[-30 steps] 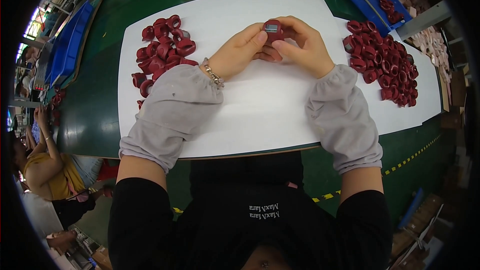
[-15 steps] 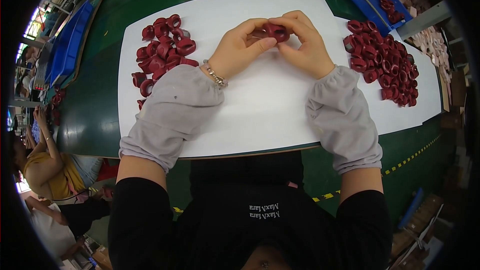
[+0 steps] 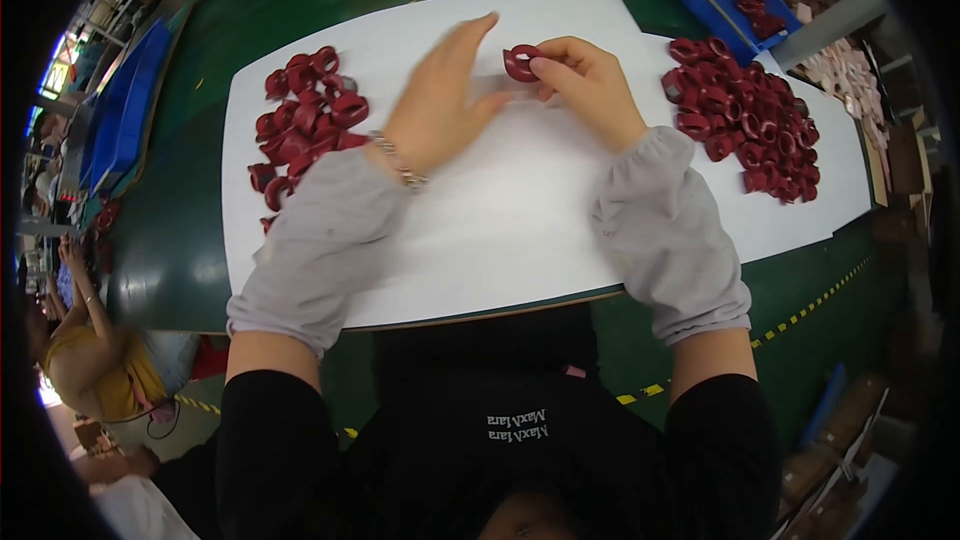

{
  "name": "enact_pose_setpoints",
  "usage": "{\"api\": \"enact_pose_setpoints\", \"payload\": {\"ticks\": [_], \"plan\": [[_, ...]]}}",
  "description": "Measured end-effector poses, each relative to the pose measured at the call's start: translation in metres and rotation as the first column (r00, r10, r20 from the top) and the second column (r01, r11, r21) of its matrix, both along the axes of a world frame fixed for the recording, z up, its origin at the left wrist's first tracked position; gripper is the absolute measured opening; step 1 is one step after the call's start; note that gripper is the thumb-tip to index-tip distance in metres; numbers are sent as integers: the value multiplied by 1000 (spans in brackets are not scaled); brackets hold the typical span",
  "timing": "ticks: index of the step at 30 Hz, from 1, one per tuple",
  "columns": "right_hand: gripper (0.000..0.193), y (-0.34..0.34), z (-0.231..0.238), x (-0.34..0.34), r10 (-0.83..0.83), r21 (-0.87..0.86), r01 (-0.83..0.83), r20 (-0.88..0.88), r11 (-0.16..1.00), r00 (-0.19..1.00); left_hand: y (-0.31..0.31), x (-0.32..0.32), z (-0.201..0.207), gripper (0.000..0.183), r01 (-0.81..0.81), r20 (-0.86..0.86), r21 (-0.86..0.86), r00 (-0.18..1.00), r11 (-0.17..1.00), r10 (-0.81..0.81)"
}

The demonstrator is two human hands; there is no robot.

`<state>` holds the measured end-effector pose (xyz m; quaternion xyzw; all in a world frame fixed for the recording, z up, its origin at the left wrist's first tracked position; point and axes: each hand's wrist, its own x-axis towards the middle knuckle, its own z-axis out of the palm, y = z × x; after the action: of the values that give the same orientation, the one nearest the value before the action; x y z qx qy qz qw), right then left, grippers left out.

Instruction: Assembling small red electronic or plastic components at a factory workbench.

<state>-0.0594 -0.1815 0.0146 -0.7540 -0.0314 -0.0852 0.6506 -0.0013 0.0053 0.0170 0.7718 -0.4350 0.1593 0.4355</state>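
A dark red ring-shaped part (image 3: 519, 64) is pinched between the thumb and fingers of my right hand (image 3: 588, 90), above the white paper (image 3: 480, 250). To the left, my left hand (image 3: 437, 105) is apart from that part; its fingers are stretched out and the thumb stands away, a little smeared by motion. I see nothing in it. Beyond my left wrist lies a loose group of similar dark red parts (image 3: 308, 115), some partly hidden by my sleeve. A larger heap of the same parts (image 3: 745, 120) lies right of my right hand.
A blue tray (image 3: 725, 15) holding more red parts stands at the back right, beside a grey post (image 3: 838, 18). Another blue tray (image 3: 128, 110) is at the far left. The paper covers a green table (image 3: 165, 270). Another person (image 3: 110, 360) sits at the left.
My left hand has let go of the red part and moved left, its fingers opening out. The part stays in my right hand, turned so its ring opening shows. The whole view has shifted slightly.
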Motion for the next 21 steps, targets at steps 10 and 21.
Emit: {"api": "enact_pose_setpoints", "payload": {"ticks": [10, 21], "plan": [[53, -44, 0, 3, -300, 888, -103, 258, 448, 918, 87, 44, 68, 22, -131, -39, 880, 938, 457, 344], [29, 0, -12, 1, 71, -54, -68, 49, 996, 996, 16, 18, 12, 29, 160, -717, -163, 658, 974, -228]]}}
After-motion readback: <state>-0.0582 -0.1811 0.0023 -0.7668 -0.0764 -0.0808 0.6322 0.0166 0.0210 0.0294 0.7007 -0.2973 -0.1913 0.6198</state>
